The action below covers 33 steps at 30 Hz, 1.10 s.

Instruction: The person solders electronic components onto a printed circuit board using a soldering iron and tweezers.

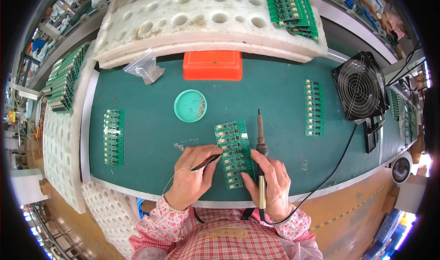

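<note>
A green circuit board panel (234,157) with rows of small white and black parts lies in front of me. At its left edge my left hand (195,170) is closed on dark tweezers (206,163). Thin solder wire (177,173) loops from that hand, and its upper end reaches over the board. My right hand (273,184) is closed round a soldering iron (261,136), its tip pointing away from me beside the board, apart from it. The right thumb and index finger touch the board's right edge.
Small loose parts (181,146) lie beyond my left hand, near a turquoise dish (190,106). Other panels lie left (113,137) and right (315,107). A red tray (212,65), plastic bag (145,67), foam block (206,28) and black fan (360,88) stand around. The iron's cord (332,179) runs right.
</note>
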{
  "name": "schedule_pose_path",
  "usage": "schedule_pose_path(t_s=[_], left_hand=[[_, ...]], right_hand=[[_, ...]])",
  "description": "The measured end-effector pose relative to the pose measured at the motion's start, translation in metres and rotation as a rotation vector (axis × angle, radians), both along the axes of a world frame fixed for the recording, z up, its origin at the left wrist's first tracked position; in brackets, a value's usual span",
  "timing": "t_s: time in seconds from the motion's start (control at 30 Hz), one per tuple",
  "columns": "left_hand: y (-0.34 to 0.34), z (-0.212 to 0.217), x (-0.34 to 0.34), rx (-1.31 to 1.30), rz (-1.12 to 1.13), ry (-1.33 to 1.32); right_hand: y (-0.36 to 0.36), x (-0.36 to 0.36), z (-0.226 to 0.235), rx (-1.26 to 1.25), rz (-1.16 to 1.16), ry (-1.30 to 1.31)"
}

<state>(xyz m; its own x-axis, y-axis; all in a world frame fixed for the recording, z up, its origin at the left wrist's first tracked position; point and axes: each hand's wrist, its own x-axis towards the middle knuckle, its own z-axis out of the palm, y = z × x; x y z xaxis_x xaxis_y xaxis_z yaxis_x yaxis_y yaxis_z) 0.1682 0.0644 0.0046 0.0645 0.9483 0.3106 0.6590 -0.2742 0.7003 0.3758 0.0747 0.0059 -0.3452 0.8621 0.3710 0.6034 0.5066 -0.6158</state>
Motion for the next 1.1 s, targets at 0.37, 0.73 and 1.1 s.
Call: schedule_pose_path(t_s=[0.37, 0.73, 1.1], left_hand=[[0.003, 0.002, 0.003, 0.008, 0.018, 0.003], [-0.001, -0.005, -0.001, 0.023, 0.014, 0.02], [0.0, -0.003, -0.001, 0.0, -0.002, 0.024]], right_hand=[[0.0, 0.0, 0.0, 0.004, 0.008, 0.0], [-0.004, 0.009, 0.006, 0.069, 0.048, 0.216], [-0.007, 0.0, -0.004, -0.108, 0.079, 0.787]])
